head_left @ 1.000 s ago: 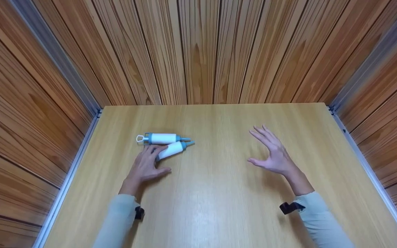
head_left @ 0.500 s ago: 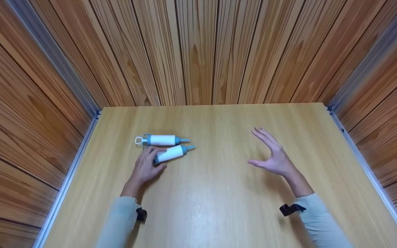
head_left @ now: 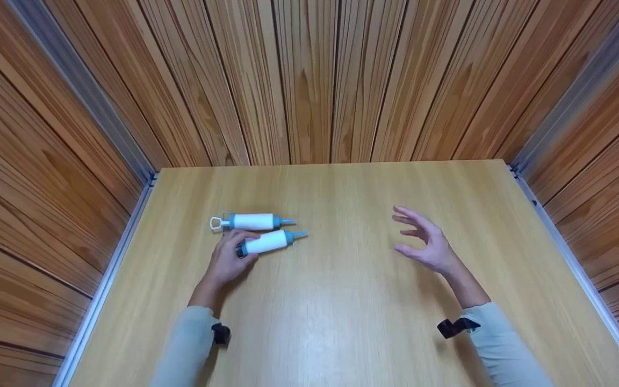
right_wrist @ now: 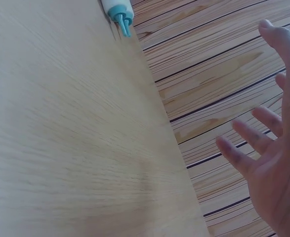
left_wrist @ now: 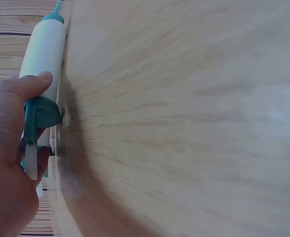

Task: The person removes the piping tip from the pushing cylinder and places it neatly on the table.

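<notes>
Two white balloon pumps with teal end caps and tapered nozzles lie left of centre in the head view. My left hand grips the nearer balloon pump by its handle end, nozzle pointing right. In the left wrist view the thumb lies along the white barrel, just above the teal collar, with part of the handle behind the fingers. Just beyond it sits the farther balloon pump, its white loop handle to the left. My right hand hovers over the table at right, fingers loosely bent, holding nothing.
Under both hands is a light wooden table. Wood-plank walls rise at the back and both sides, with grey metal rails along the side edges. Each sleeve cuff carries a small black camera.
My left thumb has closed in on the nearer pump, which has come slightly toward me and turned a little straighter. The farther pump sits slightly lower in view. My right fingers have bent more.
</notes>
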{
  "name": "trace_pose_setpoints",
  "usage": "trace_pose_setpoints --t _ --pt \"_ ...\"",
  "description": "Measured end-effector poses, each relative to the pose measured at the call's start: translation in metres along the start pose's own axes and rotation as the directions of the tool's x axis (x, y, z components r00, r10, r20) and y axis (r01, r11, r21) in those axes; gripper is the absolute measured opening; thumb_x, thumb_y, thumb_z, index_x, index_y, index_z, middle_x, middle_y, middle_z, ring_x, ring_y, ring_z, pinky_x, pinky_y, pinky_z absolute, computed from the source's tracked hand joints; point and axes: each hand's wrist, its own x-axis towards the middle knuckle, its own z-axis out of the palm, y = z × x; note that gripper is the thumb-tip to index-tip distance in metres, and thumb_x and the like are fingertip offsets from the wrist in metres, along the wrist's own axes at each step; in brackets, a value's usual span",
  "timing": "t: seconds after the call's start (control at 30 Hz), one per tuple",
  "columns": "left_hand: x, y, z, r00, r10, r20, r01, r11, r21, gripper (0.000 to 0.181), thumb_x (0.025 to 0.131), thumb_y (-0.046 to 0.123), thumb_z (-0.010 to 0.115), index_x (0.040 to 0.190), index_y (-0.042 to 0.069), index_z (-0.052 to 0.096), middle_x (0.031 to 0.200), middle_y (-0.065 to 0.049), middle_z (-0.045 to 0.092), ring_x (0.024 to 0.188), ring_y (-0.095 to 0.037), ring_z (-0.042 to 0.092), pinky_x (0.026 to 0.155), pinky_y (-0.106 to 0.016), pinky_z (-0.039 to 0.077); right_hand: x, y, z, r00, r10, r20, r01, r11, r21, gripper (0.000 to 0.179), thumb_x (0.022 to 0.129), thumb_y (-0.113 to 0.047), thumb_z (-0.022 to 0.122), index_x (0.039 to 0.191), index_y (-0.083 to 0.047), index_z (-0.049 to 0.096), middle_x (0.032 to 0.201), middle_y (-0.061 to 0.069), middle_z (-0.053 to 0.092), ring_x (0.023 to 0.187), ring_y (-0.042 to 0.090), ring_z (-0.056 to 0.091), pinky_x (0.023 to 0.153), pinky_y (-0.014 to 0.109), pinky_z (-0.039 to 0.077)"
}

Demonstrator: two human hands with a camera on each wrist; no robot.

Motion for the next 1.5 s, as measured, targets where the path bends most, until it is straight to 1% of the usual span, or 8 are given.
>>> trace_pose_setpoints --t 0.17,0.33,0.53,0.83,0.9,1.1,1.37,1.5 --pt "0.0 0.001 -0.002 1.0 0.001 0.009 -0.001 1.0 -0.005 0.039 0.099 0.007 0.085 0.137 0.016 0.077 0.155 -0.017 0.064 0.154 -0.044 0.054 0.134 -0.07 0.037 0.0 0.001 0.001 0.999 -0.016 0.03 0.014 0.998 0.058 0.079 0.087 0.019 0.076 0.161 0.011 0.051 0.166 -0.013 0.06 0.151 0.01 0.063 0.109 0.023 0.061" --pt "-0.002 0.0 -0.002 1.0 0.004 0.012 -0.004 1.0 0.003 0.04 0.099 0.007 0.085 0.137 0.018 0.077 0.154 -0.016 0.064 0.152 -0.044 0.055 0.132 -0.069 0.039 0.0 0.003 0.002 0.999 -0.017 0.037 0.014 0.997 0.078 0.078 0.087 0.02 0.076 0.161 0.011 0.05 0.166 -0.015 0.06 0.153 0.009 0.062 0.11 0.025 0.061" --pt "-0.007 0.003 -0.002 0.999 0.025 0.038 -0.025 1.0 0.007 0.041 0.1 0.007 0.084 0.138 0.018 0.077 0.152 -0.016 0.065 0.148 -0.043 0.057 0.131 -0.067 0.042 -0.001 0.003 0.003 0.999 -0.02 0.031 0.016 0.991 0.132 0.078 0.087 0.022 0.073 0.16 0.014 0.048 0.169 -0.001 0.061 0.153 0.012 0.063 0.111 0.025 0.061" --pt "-0.011 0.011 -0.005 0.999 0.05 0.02 -0.05 0.999 0.01 0.041 0.099 0.007 0.085 0.137 0.018 0.077 0.149 -0.014 0.067 0.145 -0.04 0.06 0.128 -0.067 0.045 -0.002 0.001 0.01 1.0 -0.016 0.021 0.013 0.991 0.131 0.08 0.086 0.023 0.075 0.161 0.013 0.048 0.168 0.02 0.059 0.151 0.015 0.065 0.11 0.026 0.062" --pt "-0.012 0.013 -0.006 0.998 0.052 0.028 -0.053 0.999 0.006 0.04 0.099 0.007 0.085 0.137 0.018 0.077 0.148 -0.013 0.067 0.144 -0.039 0.06 0.128 -0.067 0.045 -0.002 0.0 0.012 1.0 -0.009 0.023 0.006 0.992 0.127 0.08 0.086 0.022 0.076 0.161 0.013 0.048 0.168 0.015 0.061 0.15 0.016 0.066 0.11 0.027 0.062" --pt "-0.016 0.021 -0.009 0.997 0.062 0.049 -0.062 0.998 -0.003 0.038 0.101 0.009 0.085 0.137 0.018 0.078 0.146 -0.011 0.069 0.143 -0.036 0.061 0.129 -0.065 0.047 -0.002 -0.004 0.017 0.999 0.036 0.005 -0.036 0.994 0.105 0.079 0.087 0.021 0.078 0.16 0.011 0.051 0.162 -0.014 0.064 0.148 0.014 0.067 0.109 0.025 0.062" --pt "-0.018 0.031 -0.015 0.992 0.116 0.055 -0.116 0.993 -0.008 0.039 0.101 0.011 0.085 0.138 0.022 0.078 0.147 -0.009 0.069 0.144 -0.035 0.061 0.126 -0.065 0.049 -0.001 -0.012 0.024 0.998 0.063 -0.003 -0.063 0.994 0.085 0.078 0.087 0.02 0.08 0.159 0.01 0.053 0.158 -0.019 0.065 0.144 0.003 0.066 0.107 0.022 0.062" --pt "-0.022 0.037 -0.015 0.987 0.149 0.062 -0.148 0.989 -0.019 0.04 0.101 0.012 0.085 0.139 0.023 0.079 0.146 -0.007 0.068 0.143 -0.033 0.062 0.125 -0.064 0.051 -0.001 -0.012 0.026 0.998 0.06 0.012 -0.06 0.995 0.078 0.076 0.089 0.019 0.08 0.159 0.009 0.054 0.157 -0.019 0.066 0.145 0.004 0.067 0.108 0.022 0.061"
